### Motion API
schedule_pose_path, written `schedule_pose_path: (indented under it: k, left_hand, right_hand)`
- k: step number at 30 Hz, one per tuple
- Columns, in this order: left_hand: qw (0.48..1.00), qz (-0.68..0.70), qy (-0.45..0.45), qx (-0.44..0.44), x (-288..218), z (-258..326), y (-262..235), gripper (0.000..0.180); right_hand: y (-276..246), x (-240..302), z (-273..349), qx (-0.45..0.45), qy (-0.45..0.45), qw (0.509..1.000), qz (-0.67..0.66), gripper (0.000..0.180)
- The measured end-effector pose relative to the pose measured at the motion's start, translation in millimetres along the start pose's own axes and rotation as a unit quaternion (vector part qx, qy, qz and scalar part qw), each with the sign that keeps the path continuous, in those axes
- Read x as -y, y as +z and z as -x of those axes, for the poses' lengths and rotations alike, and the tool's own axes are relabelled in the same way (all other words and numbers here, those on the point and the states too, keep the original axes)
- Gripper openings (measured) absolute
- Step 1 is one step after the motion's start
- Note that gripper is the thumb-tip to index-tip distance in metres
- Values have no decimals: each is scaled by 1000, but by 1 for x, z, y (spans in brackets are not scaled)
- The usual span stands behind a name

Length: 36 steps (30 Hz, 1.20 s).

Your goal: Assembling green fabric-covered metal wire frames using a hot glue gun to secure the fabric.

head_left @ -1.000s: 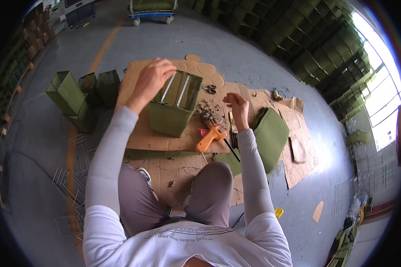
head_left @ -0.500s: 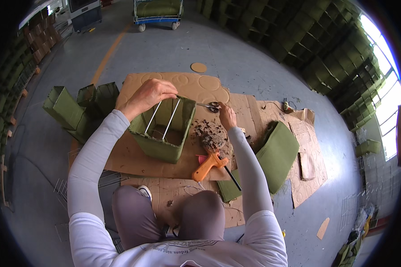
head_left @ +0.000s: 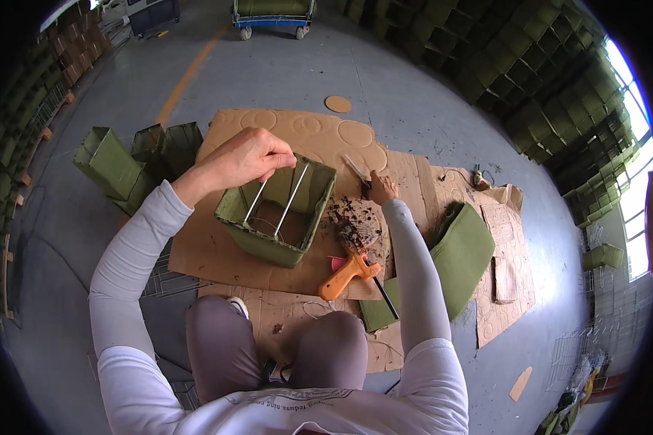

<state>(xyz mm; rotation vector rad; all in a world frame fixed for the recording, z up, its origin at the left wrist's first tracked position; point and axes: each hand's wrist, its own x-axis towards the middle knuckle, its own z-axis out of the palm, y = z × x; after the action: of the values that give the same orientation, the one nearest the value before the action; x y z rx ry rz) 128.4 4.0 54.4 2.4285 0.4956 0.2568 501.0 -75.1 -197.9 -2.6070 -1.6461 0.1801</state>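
Observation:
A green fabric-covered box (head_left: 268, 250) stands open-topped on brown cardboard, two white rods (head_left: 292, 197) showing inside it. Over its far rim my left hand (head_left: 250, 158) is closed in a pinch; whatever lies between the fingertips is too small to make out. To the right of the box my right hand (head_left: 384, 188) grips a pair of scissors (head_left: 357, 170), blades pointing away and slightly left. Nearer me lies an orange glue gun (head_left: 347, 277) with a black glue stick in its back end, its nose by a heap of dark scraps (head_left: 355, 217).
Several green boxes (head_left: 112, 163) stand at the left. Folded green fabric (head_left: 464, 254) lies right of my right forearm, on more cardboard (head_left: 519, 290). A cardboard disc (head_left: 338, 104) and a blue trolley (head_left: 274, 20) are farther off. Stacked green boxes (head_left: 500, 65) line the right side.
My right hand has picked up the scissors, whose blades have swung from pointing left to pointing away. My left hand stays pinched at the far rim. The whole view has shifted slightly.

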Motion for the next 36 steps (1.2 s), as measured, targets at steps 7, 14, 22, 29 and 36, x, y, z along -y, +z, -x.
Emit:
schedule_pose_path:
  k: [7, 14, 22, 29, 36]
  left_hand:
    - [989, 121, 0, -84, 20, -1, 12, 27]
    - [983, 138, -3, -117, 24, 8, 13, 23]
    - [980, 167, 1, -109, 14, 5, 15, 21]
    - [974, 197, 23, -107, 12, 7, 15, 22]
    - [965, 229, 7, -124, 19, 12, 20, 21]
  right_hand:
    - [1, -8, 20, -24, 22, 999, 5, 47]
    - [-45, -41, 88, 25, 71, 682, -728, 44]
    - [-151, 52, 167, 3, -192, 672, -716, 33]
    - [-188, 87, 182, 13, -252, 754, -606, 31]
    - [-173, 105, 192, -2, -244, 680, -692, 54]
